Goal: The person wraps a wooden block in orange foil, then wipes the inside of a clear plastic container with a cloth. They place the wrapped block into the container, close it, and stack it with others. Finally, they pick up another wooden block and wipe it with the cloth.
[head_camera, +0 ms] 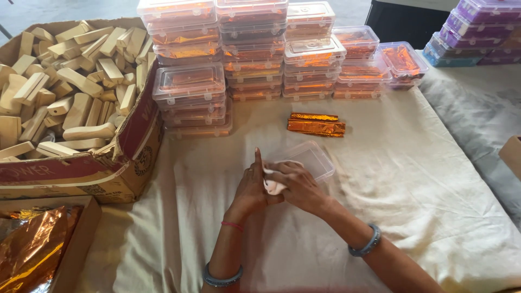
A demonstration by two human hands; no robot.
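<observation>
Left hand: the left hand (pixel 251 190) sits near the middle of the worktop (pixel 412 179), fingers (pixel 257 158) mostly straight and pointing toward the far edge, pressed against a small whitish piece (pixel 273 186). Looks more like it's bracing the piece than gripping it.

Right hand: the right hand (pixel 300 187) comes in from the right, fingers curled around the same whitish piece, so that one's definitely holding on. Can't tell what the piece actually is, too much of it is covered.

Clear box: an open clear plastic box (pixel 312 158) lies on the cloth just beyond the hands, touching or nearly touching the right hand's knuckles.

Foil bars: two bars wrapped in orange foil (pixel 316 125) lie side by side further toward the far edge, well apart from the hands.

Box stacks: stacks of clear boxes with orange contents (pixel 255 51) line the far edge, tallest at the left-middle, lower toward the right.

Purple stack: clear boxes with purple contents (pixel 477 30) sit at the far right corner.

Wood blocks: a big cardboard carton (pixel 127 163) along the left edge is piled with pale wooden blocks (pixel 70 87).

Foil sheets: a smaller carton at the near left corner holds crinkled orange foil (pixel 32 247).

Cloth: the whole worktop is covered in a cream cloth, a bit wrinkled.
</observation>
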